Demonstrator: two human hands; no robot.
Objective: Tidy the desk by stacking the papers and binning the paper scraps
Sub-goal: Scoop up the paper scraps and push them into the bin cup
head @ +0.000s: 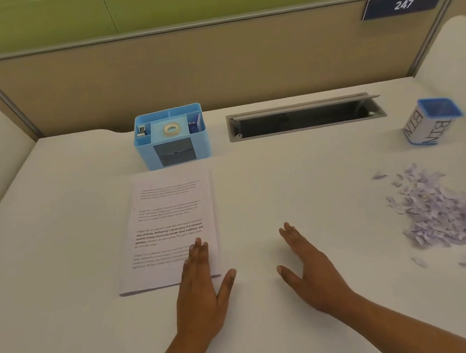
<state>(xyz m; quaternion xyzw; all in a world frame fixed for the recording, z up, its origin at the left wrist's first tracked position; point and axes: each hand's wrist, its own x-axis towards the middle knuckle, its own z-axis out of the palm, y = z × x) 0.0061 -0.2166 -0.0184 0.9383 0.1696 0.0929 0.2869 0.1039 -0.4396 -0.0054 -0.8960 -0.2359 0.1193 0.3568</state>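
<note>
White worktop point(61, 295), tan partition behind it, blue organiser point(170, 137) at the back. Papers point(170, 229) lie squared in one stack left of centre, just in front of the organiser.

Left hand point(201, 291): grip spread flat, fingers straight on the stack's near right corner, thumb out over bare worktop. Right hand point(310, 270): grip likewise spread, holding nothing, between stack and scraps point(451, 212). Scraps heaped loosely at far right. Bin point(430, 122) stands near, behind them, mouth open.

Judgement: stacking looks done, scraps next. Rake strays into the heap with the hand's edge first. Then lift cupped handfuls, or bring the bin alongside. Light bits will likely scatter if swept fast.

Unclear: sheet count; printed text blurred; whether the right palm touches down; scrap heap smeared toward the frame edge; bin contents unseen.
</note>
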